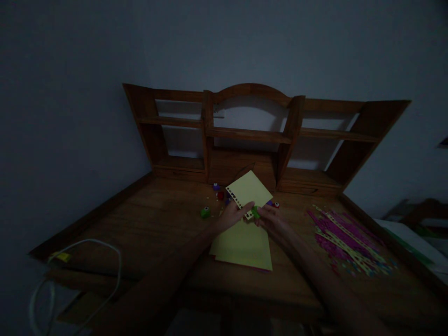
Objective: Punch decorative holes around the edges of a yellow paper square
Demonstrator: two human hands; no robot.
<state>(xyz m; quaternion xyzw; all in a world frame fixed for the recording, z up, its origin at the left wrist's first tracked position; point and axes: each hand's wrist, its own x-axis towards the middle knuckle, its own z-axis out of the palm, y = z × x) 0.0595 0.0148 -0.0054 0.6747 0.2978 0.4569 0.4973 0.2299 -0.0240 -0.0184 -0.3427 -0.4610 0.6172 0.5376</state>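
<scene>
A yellow sheet of paper with a row of punched holes along its left edge is tilted up above the desk. My left hand grips that sheet near its lower edge. In my right hand is a small green craft punch, set at the sheet's lower corner. Below both hands lies a stack of yellow paper, with a thin pink edge showing underneath. Another green punch stands left of my left hand. Purple punches and red ones sit behind, some partly hidden by the sheet.
At the right lies a pile of pink and yellow punched strips with small scraps. A wooden shelf unit rises along the desk's back. A white cable loops over the front left edge near a yellow object.
</scene>
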